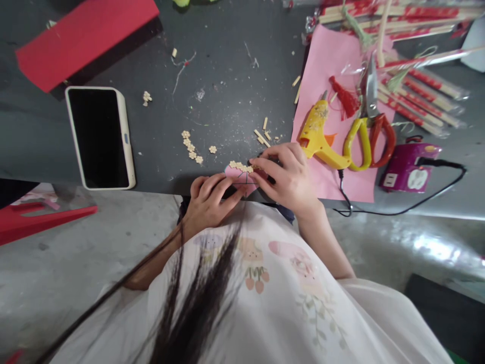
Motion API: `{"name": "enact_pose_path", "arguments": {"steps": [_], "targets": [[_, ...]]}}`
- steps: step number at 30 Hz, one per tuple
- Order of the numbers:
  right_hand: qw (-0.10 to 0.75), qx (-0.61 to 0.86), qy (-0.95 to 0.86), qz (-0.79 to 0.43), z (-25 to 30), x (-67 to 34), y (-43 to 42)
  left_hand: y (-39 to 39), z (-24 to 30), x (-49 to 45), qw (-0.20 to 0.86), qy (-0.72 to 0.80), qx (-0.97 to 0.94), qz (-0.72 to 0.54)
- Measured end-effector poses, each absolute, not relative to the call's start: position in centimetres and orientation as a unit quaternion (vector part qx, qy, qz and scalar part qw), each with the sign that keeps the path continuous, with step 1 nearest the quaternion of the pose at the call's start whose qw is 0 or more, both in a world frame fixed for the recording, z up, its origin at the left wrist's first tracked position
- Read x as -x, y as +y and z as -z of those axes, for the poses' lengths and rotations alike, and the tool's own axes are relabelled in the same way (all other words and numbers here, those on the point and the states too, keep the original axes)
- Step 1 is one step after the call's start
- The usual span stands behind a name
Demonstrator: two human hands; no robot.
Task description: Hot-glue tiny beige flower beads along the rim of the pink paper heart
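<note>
At the table's near edge lies a small pink paper piece [235, 177] with a row of tiny cream flower shapes [239, 166] along its top. My left hand [209, 199] holds the pink piece from below, fingers curled on its edge. My right hand [287, 174] pinches at the right end of the flower row, fingers pressed together on a small piece I cannot name. More loose cream flowers [191, 147] lie on the dark table [223, 91] just beyond.
A phone [100, 136] lies face up at the left, red paper [81, 38] behind it. On a pink sheet [326, 65] at the right rest a yellow glue gun [320, 139], scissors [369, 131] and a red tassel [344, 101]. Wrapped chopsticks [417, 91] and a purple device [409, 172] with a black cord sit farther right.
</note>
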State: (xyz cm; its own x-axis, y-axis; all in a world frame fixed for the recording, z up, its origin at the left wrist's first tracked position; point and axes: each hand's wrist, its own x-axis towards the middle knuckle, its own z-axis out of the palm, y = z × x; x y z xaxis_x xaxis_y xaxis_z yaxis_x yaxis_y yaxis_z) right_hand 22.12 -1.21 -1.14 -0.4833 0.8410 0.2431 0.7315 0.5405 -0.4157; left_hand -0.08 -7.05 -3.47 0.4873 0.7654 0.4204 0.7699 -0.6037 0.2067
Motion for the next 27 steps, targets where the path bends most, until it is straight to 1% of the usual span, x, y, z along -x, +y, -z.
{"name": "enact_pose_path", "arguments": {"steps": [9,17,22,27], "targets": [[0.207,0.46,-0.853,-0.133,0.93,-21.84,-1.17,-7.14,3.49,-0.06,-0.016,-0.456,0.853,0.254],[0.231,0.46,-0.846,-0.137,0.98,-22.16,-1.03,-6.91,3.42,-0.03,0.01,-0.445,0.859,0.252],[0.219,0.478,-0.838,-0.145,0.91,-22.51,-1.1,-6.87,3.25,-0.11,0.016,-0.447,0.857,0.257],[0.219,0.471,-0.845,-0.128,0.94,-22.46,-1.06,-6.76,3.15,-0.28,0.022,-0.454,0.855,0.248]]}}
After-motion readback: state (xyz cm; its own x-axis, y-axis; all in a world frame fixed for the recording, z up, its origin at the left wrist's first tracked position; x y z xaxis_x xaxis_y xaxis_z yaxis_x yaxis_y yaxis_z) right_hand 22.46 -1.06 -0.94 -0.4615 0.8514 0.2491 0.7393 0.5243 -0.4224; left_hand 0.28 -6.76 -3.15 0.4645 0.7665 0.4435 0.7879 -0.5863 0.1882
